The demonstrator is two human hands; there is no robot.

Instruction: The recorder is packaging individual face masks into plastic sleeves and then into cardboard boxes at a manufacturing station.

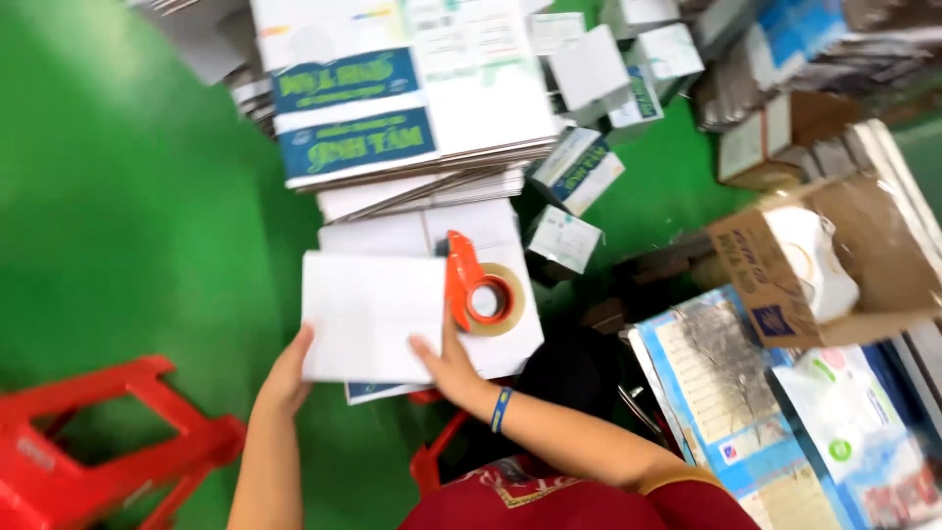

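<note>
Currently both hands hold a flat white carton blank [368,314] lying on a low stack of similar flattened sheets [491,231]. Left hand [287,378] grips the blank's lower-left corner, fingers together along the left edge; thumb position cannot be told. Right hand [449,365] rests on the lower-right corner, fingers loosely spread and pressed flat on the sheet, wrist wearing a blue band [501,409]. An orange tape dispenser [469,285] with its roll of clear tape [494,299] lies just beside the right fingertips, touching the blank's right edge. Upper edge of the blank sits near a taller pile of printed flattened boxes [392,98]. Green floor [118,196] lies open to the left; a red plastic stool [88,442] stands lower left, well apart. Right side is crowded: small folded boxes [564,236] and a brown open carton [844,265].
</note>
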